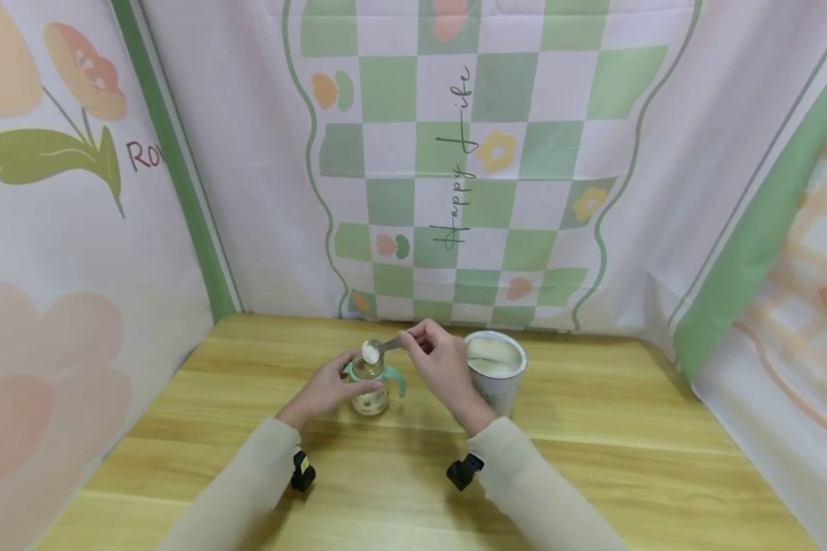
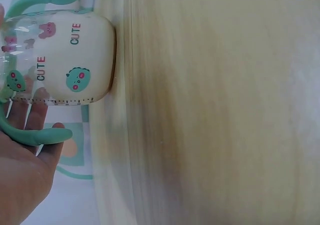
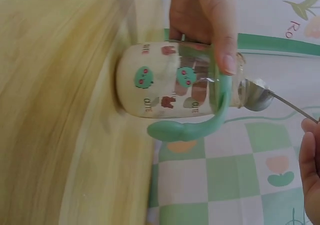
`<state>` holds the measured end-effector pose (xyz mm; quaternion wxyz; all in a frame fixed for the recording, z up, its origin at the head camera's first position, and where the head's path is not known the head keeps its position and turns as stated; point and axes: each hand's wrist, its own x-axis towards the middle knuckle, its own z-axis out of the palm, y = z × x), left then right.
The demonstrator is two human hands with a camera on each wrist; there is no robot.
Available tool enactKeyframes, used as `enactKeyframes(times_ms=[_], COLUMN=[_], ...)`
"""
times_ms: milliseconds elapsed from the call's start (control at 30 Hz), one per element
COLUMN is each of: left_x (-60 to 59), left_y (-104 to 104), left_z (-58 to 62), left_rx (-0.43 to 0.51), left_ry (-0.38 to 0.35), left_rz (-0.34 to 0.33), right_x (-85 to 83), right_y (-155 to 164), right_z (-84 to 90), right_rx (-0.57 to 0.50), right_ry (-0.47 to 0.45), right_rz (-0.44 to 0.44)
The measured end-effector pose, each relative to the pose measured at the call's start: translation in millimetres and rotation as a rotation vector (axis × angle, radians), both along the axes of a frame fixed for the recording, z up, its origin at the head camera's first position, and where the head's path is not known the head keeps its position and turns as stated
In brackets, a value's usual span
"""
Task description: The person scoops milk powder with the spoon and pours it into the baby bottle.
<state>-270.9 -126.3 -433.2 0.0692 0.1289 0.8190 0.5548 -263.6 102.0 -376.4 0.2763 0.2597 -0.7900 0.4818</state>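
A clear baby bottle (image 1: 371, 386) with mint-green handles stands on the wooden table (image 1: 593, 459), with white powder in its base (image 2: 75, 60). My left hand (image 1: 331, 389) grips the bottle's side; its thumb crosses the glass in the right wrist view, on the bottle (image 3: 165, 80). My right hand (image 1: 423, 348) pinches the handle of a metal spoon (image 1: 372, 350). The spoon's bowl, heaped with white powder, hovers at the bottle's open mouth (image 3: 255, 95). Just right of that hand stands an open round tin (image 1: 495, 366) of white powder.
Printed cloth walls close in the table at the back, left and right. Bare wood lies in front of the bottle and to both sides of the tin. A small black camera is strapped to each wrist.
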Motion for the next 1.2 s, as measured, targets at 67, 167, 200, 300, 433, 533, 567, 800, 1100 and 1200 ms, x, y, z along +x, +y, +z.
enactKeyframes(times_ms=[67, 167, 200, 300, 433, 533, 567, 800, 1100, 1200], left_x=[-0.2, -0.7, -0.6, -0.4, -0.7, -1.4, -1.4, -0.6, -0.8, -0.5], left_y=[0, 0, 0, 0, 0, 0, 0, 0, -2, -2], left_z=[-0.4, -1.1, -0.9, -0.5, -0.5, -1.4, -1.5, -1.5, -1.5, -1.1], left_rx=[-0.003, -0.003, -0.003, 0.001, 0.006, 0.006, 0.002, -0.008, 0.006, 0.004], left_ry=[0.001, -0.003, -0.003, -0.002, 0.006, 0.012, 0.012, 0.011, 0.012, 0.007], left_rz=[0.000, 0.000, 0.002, 0.005, -0.004, -0.007, -0.005, -0.011, -0.027, -0.023], right_x=[1.1, 2.3, 2.6, 3.2, 4.9, 5.2, 5.0, 5.8, 8.8, 11.3], right_y=[-1, -3, -3, -3, -3, -3, -2, 0, 5, 6], right_z=[-1.5, -2.8, -3.2, -4.8, -7.8, -11.7, -13.1, -16.5, -13.3, -11.2], right_rx=[0.022, 0.078, 0.103, 0.168, 0.215, 0.253, 0.270, 0.369, 0.495, 0.532], right_ry=[0.032, 0.110, 0.141, 0.226, 0.277, 0.302, 0.317, 0.409, 0.515, 0.544], right_rz=[0.008, 0.012, 0.009, 0.000, 0.013, 0.024, 0.026, 0.025, 0.060, 0.081])
